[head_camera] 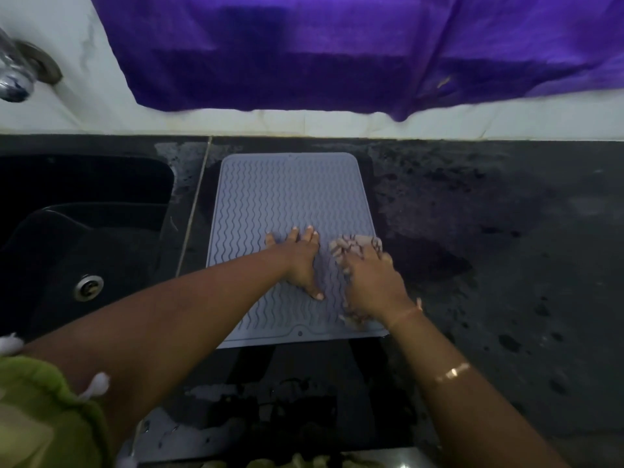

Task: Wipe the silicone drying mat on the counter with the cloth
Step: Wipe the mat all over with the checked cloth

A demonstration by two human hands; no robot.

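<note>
A grey silicone drying mat [287, 201] with wavy ridges lies flat on the dark counter [489, 231]. My left hand [300, 261] presses flat on the mat's middle, fingers spread, holding nothing. My right hand [374, 282] rests on the mat's near right part and presses a pale patterned cloth [354, 246] against it. The cloth sticks out beyond the fingertips and below the wrist; the rest is hidden under the hand.
A black sink [84, 231] with a metal drain [88, 287] sits to the left of the mat. A metal tap [17, 76] is at the upper left. Purple fabric [337, 52] hangs over the white wall behind. The counter is wet and blotchy.
</note>
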